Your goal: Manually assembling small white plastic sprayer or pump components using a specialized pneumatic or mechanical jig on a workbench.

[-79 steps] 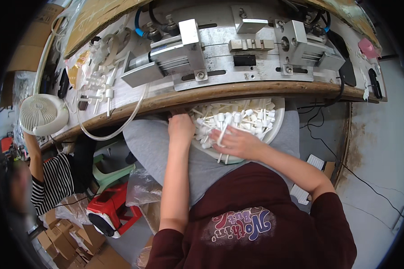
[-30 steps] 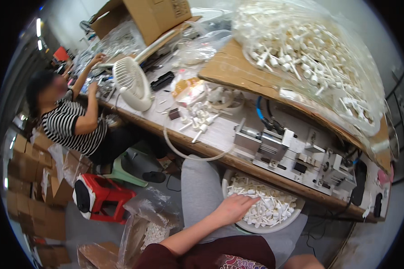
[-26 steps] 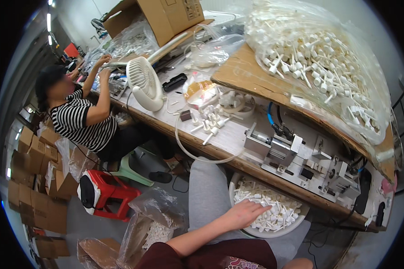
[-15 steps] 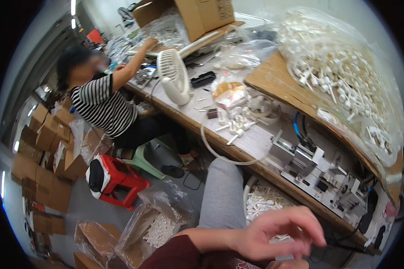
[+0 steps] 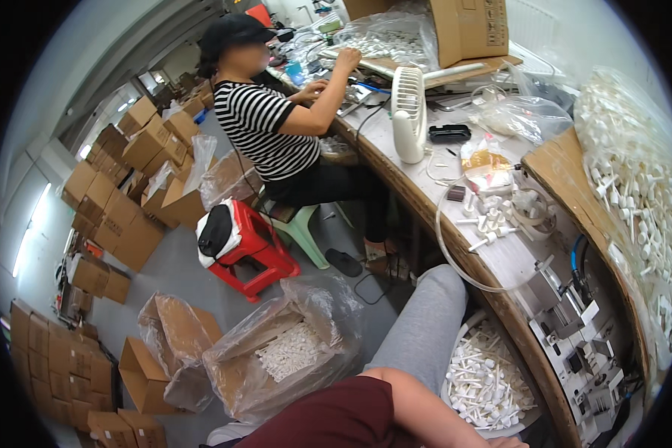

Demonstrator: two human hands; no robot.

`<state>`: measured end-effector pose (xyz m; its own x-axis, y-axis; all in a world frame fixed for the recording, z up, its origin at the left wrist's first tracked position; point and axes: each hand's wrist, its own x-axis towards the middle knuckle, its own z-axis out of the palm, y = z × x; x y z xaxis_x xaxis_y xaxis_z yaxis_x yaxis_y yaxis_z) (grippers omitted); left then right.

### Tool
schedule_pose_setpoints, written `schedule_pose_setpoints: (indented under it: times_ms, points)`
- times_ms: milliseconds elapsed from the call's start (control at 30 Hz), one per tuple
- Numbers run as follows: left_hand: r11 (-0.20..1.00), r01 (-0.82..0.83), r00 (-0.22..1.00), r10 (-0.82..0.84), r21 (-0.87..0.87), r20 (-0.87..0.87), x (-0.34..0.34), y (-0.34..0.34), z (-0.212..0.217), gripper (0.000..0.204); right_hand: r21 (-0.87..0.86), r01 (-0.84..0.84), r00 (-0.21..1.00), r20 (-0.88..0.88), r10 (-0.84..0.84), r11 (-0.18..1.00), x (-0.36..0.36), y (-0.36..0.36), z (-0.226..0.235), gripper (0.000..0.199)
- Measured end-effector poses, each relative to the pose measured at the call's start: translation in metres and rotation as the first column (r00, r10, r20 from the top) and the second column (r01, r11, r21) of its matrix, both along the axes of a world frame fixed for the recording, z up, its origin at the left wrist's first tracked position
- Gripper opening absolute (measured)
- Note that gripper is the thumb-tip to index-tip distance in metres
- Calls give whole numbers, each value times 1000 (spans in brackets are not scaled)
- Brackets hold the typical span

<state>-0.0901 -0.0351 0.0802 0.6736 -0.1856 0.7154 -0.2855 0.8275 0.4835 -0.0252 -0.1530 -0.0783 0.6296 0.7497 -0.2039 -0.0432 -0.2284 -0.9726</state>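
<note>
My left forearm (image 5: 425, 407), in a maroon sleeve (image 5: 328, 418), crosses the lower edge and slants down to the right. Only a sliver of skin (image 5: 506, 443) shows past the wrist, so the fingers and anything in them are hidden. My right hand is out of the picture. Nearest to the forearm is a tub of white plastic stemmed parts (image 5: 493, 381), beside my grey trouser leg (image 5: 422, 328). A metal jig with clamps and blocks (image 5: 575, 343) is on the bench to the right. More white stemmed parts (image 5: 493, 228) lie loose on the bench top.
A co-worker in a striped top (image 5: 265, 127) sits at the far bench beside a white fan (image 5: 408, 112). A big bag of white parts (image 5: 627, 164) rests on cardboard (image 5: 567, 160). A red stool (image 5: 257, 261) and a lined carton (image 5: 231, 373) stand on the floor.
The view has swung left, so the bench and co-worker appear farther right. My left hand, raised with curved fingers before, has dropped almost wholly below the lower edge.
</note>
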Motion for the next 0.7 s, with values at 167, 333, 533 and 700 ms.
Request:
schedule_pose_setpoints:
  times_ms: [167,333,533,700]
  points:
    - [998,22,999,-19,51,-48,-3,2,-3,32,-16,-13,1000,12,14,1000,4,5,-3,20]
    - [996,28,995,-20,85,-94,-7,6,-6,31,-23,-14,1000,24,15,1000,10,8,-5,23]
    - [990,50,990,-32,130,-138,-4,2,-12,30,-30,-12,999,30,13,999,14,8,-8,27]
    - [982,73,983,-42,172,-176,-9,-1,-17,30,-17,-5,1000,27,5,1000,11,0,-7,30]
